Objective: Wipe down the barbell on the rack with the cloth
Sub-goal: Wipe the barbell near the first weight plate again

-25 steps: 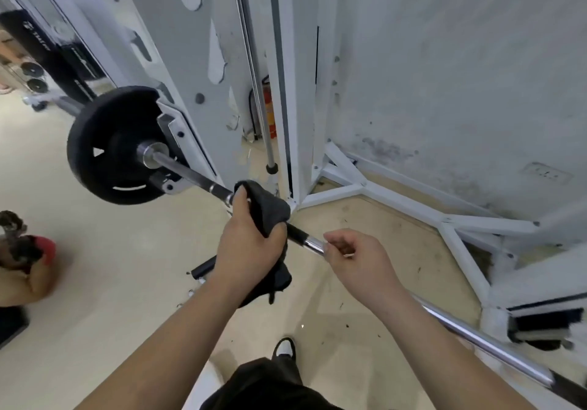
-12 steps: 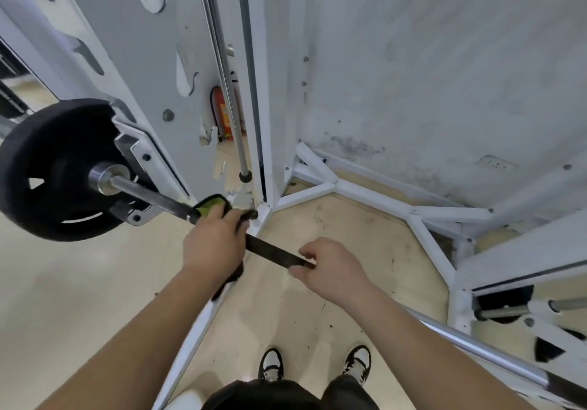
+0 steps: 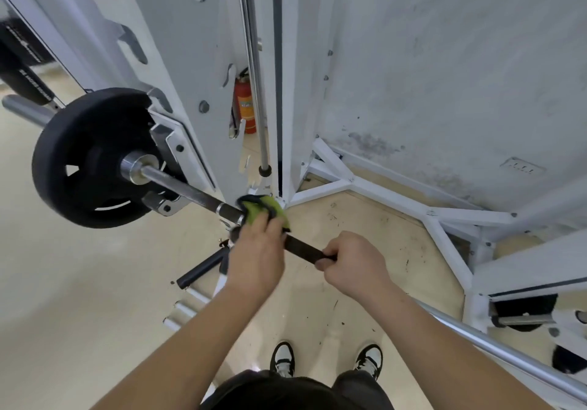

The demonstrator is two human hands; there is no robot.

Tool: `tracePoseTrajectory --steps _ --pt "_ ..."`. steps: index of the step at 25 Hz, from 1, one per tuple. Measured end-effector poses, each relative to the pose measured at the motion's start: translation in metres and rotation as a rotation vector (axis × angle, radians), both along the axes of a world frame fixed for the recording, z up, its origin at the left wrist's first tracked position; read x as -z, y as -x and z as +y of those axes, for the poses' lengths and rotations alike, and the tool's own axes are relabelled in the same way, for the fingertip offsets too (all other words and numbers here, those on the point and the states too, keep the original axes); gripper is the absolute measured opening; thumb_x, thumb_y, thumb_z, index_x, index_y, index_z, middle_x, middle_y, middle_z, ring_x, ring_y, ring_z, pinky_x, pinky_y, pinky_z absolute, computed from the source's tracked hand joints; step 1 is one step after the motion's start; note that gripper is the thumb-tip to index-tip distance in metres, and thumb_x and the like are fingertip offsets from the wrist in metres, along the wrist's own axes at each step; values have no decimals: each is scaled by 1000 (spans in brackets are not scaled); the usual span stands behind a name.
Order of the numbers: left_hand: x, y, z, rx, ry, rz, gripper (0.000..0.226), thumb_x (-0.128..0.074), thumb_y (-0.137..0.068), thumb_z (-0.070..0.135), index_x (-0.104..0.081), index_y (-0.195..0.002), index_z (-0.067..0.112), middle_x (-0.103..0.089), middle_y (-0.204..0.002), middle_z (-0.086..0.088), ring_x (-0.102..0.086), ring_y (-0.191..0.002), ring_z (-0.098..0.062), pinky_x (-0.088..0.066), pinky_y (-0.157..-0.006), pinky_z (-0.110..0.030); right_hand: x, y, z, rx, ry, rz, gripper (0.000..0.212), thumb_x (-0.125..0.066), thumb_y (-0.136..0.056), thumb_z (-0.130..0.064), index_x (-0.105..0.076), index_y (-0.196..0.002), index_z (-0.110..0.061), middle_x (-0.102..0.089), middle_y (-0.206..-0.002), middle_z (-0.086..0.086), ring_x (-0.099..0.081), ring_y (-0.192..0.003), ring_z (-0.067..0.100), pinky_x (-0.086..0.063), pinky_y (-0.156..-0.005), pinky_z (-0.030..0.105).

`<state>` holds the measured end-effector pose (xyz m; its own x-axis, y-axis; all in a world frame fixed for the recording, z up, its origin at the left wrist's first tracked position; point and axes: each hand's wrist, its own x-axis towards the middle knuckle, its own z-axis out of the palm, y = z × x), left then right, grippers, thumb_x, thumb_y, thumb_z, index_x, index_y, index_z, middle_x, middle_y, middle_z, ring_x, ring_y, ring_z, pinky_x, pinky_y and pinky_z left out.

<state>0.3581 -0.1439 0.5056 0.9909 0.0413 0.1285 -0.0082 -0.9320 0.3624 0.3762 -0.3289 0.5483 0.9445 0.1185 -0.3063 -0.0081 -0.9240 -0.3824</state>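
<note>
The barbell point(image 3: 187, 191) runs from a black weight plate point(image 3: 85, 158) at the left, down to the lower right corner, resting in the white rack point(image 3: 178, 69). My left hand point(image 3: 259, 252) grips a green and black cloth point(image 3: 262, 209) wrapped round the bar, just right of the rack upright. My right hand point(image 3: 352, 262) grips the dark part of the bar a short way to the right of the cloth. The bar under both hands is hidden.
A chrome guide rod point(image 3: 255, 69) stands behind the bar. White base struts point(image 3: 381, 193) spread over the floor by the grey wall. A red fire extinguisher point(image 3: 244, 106) stands behind the rack. Black and white pegs point(image 3: 203, 268) lie low at the left. My shoes point(image 3: 282, 359) are below.
My left hand slid the cloth along the bar toward the plate and then slightly back; the cloth's green side now shows. My right hand kept its grip. The camera view shifted.
</note>
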Motion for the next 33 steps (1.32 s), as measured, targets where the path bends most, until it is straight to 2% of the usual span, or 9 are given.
tracePoseTrajectory --steps 3,5,8,12,16,20,25,30,33 --pt "-1 -1 18 292 3 -50 26 -61 -98 25 -64 -124 26 -61 -111 0 -67 -88 -29 -58 -67 -40 2 2 0 21 8 -21 15 -69 -83 -38 -75 -94 -30 -59 -91 -11 -58 -82 15 -46 -63 29" --pt "-1 -21 42 108 -4 -38 29 -56 -101 29 -62 -129 28 -61 -117 0 -66 -98 -28 -60 -72 -44 2 3 -1 34 5 -20 15 -69 -84 -39 -74 -96 -31 -60 -92 -11 -60 -84 16 -49 -68 30" --pt "4 -7 20 -84 89 -45 22 -58 -99 20 -64 -119 20 -58 -112 -6 -62 -89 -33 -57 -72 -44 3 5 1 38 10 -27 16 -68 -84 -39 -75 -97 -32 -60 -93 -11 -60 -85 16 -48 -68 31" --pt "7 1 31 291 20 -133 36 -67 -95 22 -59 -129 29 -64 -117 -3 -67 -89 -31 -61 -64 -43 4 6 0 56 1 -13 15 -67 -85 -41 -74 -97 -35 -59 -94 -11 -59 -84 16 -49 -69 32" --pt "5 -10 29 -241 155 -92 26 -61 -98 17 -65 -124 18 -54 -118 -15 -60 -93 -40 -59 -75 -48 3 12 -7 94 -138 8 15 -70 -87 -43 -74 -97 -33 -60 -93 -12 -59 -84 10 -49 -69 30" --pt "8 29 -14 229 65 -108 35 -66 -91 16 -62 -125 22 -57 -112 -8 -61 -88 -32 -59 -65 -43 -1 18 -25 198 -282 -69 10 -66 -93 -24 -76 -96 -25 -68 -97 -8 -63 -94 15 -49 -81 29" --pt "1 -1 -24 -43 117 -97 24 -67 -88 10 -68 -109 19 -59 -103 -7 -58 -83 -31 -56 -68 -42 -7 28 -40 255 -317 -81 18 -56 -97 -18 -74 -98 -21 -69 -98 -7 -62 -93 14 -51 -84 33" --pt "4 28 -55 430 70 -46 31 -60 -94 25 -61 -125 30 -60 -118 1 -61 -93 -25 -58 -72 -41 -10 29 -50 212 -358 -108 23 -49 -100 -24 -72 -99 -20 -69 -96 -3 -62 -91 16 -50 -81 33" --pt "0 8 -37 101 94 -85 28 -62 -96 21 -66 -123 26 -63 -115 -1 -61 -96 -29 -57 -75 -41 -13 29 -65 112 -350 -93 25 -47 -101 -31 -71 -108 -25 -66 -105 -9 -60 -95 9 -49 -83 30"
